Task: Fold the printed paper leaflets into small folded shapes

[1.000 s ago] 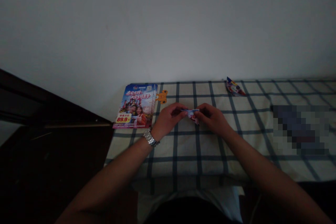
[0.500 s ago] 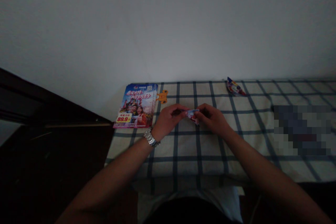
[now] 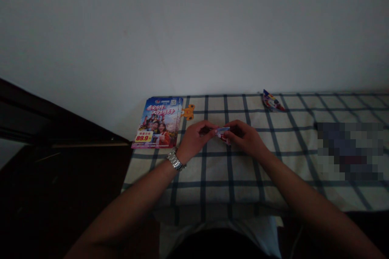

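Note:
A small folded piece of printed paper (image 3: 222,133), pink and blue, is pinched between both my hands just above the checked cloth (image 3: 231,170). My left hand (image 3: 196,139), with a metal watch at the wrist, grips its left end with closed fingers. My right hand (image 3: 247,137) grips its right end, fingers curled round it. Most of the paper is hidden by my fingers.
A stack of colourful flyers (image 3: 158,122) lies at the cloth's left edge, with a small orange paper shape (image 3: 188,111) beside it. A folded paper boat (image 3: 272,101) sits at the back by the white wall. A blurred patch (image 3: 349,149) is on the right. Dark furniture (image 3: 54,137) stands left.
My hands have drawn slightly closer on the folded paper, and less of it shows between my fingers. Nothing else has moved.

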A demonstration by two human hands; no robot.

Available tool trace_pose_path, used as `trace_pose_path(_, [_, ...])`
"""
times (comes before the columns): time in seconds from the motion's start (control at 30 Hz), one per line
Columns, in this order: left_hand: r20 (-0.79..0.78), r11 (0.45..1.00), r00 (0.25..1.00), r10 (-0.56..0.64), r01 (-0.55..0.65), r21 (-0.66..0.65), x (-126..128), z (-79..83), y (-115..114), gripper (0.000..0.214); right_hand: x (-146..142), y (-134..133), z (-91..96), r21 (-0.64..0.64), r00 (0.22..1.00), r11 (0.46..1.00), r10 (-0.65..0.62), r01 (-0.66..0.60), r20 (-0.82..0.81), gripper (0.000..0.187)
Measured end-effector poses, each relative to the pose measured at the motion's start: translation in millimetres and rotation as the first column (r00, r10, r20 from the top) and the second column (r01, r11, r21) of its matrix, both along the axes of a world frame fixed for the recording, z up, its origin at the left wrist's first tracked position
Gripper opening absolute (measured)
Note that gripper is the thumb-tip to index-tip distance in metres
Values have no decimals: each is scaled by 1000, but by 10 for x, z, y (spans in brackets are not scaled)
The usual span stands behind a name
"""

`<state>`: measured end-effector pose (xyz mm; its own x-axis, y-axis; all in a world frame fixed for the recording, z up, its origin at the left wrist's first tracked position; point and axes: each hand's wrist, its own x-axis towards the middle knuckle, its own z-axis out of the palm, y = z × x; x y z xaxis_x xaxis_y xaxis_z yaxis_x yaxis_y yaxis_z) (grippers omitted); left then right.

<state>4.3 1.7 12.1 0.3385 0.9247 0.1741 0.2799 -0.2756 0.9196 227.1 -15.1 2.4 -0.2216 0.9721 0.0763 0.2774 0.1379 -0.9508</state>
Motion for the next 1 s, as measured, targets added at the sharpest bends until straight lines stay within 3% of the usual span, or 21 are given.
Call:
trace_pose_path(0.13, [11, 1000, 1000, -17, 17, -8, 9, -24, 4, 21, 21, 19, -31, 45, 997, 999, -33, 30, 69, 26])
trace_pose_path(0.4, [162, 999, 987, 6, 0, -38, 11, -59, 14, 24, 27, 31, -11, 38, 996, 996, -85, 83, 39, 23])
trace_pose_path(1.0, [164, 994, 986, 25, -8, -104, 31, -65, 9, 22, 24, 18, -13, 65, 997, 997, -49, 45, 67, 22])
